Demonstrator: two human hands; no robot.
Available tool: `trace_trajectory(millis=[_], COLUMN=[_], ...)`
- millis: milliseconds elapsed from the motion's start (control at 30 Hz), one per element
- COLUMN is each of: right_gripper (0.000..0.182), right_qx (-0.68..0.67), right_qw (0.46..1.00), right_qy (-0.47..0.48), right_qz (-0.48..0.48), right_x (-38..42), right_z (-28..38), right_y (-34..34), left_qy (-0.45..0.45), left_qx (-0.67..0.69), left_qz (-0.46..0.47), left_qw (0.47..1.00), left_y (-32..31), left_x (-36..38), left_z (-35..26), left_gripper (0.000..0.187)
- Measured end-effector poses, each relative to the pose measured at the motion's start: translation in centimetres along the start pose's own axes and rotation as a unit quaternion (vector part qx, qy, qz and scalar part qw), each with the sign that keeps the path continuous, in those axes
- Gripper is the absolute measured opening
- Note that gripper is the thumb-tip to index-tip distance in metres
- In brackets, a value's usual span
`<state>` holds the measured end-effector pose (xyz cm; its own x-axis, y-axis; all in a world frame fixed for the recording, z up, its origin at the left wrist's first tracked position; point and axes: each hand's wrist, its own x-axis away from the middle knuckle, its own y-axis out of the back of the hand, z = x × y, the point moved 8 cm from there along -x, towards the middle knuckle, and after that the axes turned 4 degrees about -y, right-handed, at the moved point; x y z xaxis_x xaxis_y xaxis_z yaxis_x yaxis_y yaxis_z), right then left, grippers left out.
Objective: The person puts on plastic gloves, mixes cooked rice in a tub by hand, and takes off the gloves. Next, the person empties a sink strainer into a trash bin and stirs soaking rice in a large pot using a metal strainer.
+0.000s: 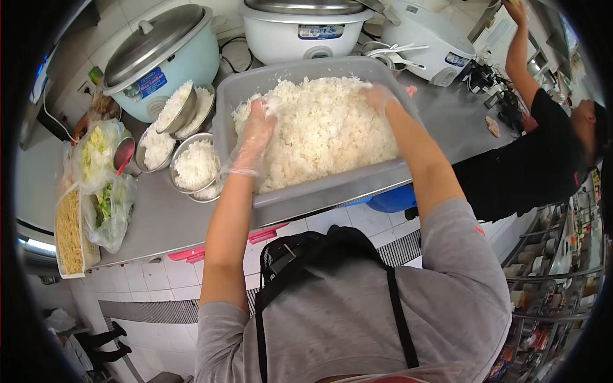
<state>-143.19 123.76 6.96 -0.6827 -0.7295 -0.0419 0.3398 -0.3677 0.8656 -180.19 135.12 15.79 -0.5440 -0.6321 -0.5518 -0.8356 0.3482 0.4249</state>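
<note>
A large grey tub [325, 176] full of cooked white rice [325, 137] stands on the counter before me. My left hand [257, 131], in a clear plastic glove, is over the tub's left side with its fingers curled round some rice. At the far right corner of the tub, my right hand [379, 99] reaches down to the rice. Motion blurs it, and its fingers cannot be made out. Left of the tub stand several metal bowls heaped with rice, among them a front bowl [196, 165] and a tilted bowl [185, 117].
Rice cookers line the back: a pale blue one [167, 67], a white one [303, 35] and another [431, 38] with white ladles [402, 54] beside it. Bagged greens [105, 201] and a basket of noodles [70, 233] sit left. A co-worker [530, 153] in black stands right.
</note>
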Motion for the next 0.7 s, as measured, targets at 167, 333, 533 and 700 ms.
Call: trace_trajectory(millis=[167, 333, 533, 700], right_gripper=[0.093, 0.095, 0.072, 0.063], right_qx=[-0.167, -0.027, -0.307, -0.121], right_qw=[0.964, 0.979, 0.929, 0.989], right_qy=[-0.056, 0.128, 0.157, 0.072], right_qz=[0.199, 0.153, 0.135, 0.054], right_x=[11.6, 17.6, 15.7, 11.6], right_z=[10.5, 19.1, 23.2, 22.5], right_y=[1.5, -1.1, -3.6, -1.1], left_qy=[0.298, 0.192, 0.187, 0.155], left_qx=[0.244, 0.208, 0.218, 0.142], left_qz=[0.269, 0.355, 0.254, 0.070], left_qw=[0.883, 0.891, 0.923, 0.975], left_y=[-3.8, -5.6, -2.2, 0.7], left_x=[2.7, 2.7, 1.3, 0.5], left_z=[-1.8, -2.0, -1.6, -1.3], left_gripper=[0.082, 0.096, 0.074, 0.040])
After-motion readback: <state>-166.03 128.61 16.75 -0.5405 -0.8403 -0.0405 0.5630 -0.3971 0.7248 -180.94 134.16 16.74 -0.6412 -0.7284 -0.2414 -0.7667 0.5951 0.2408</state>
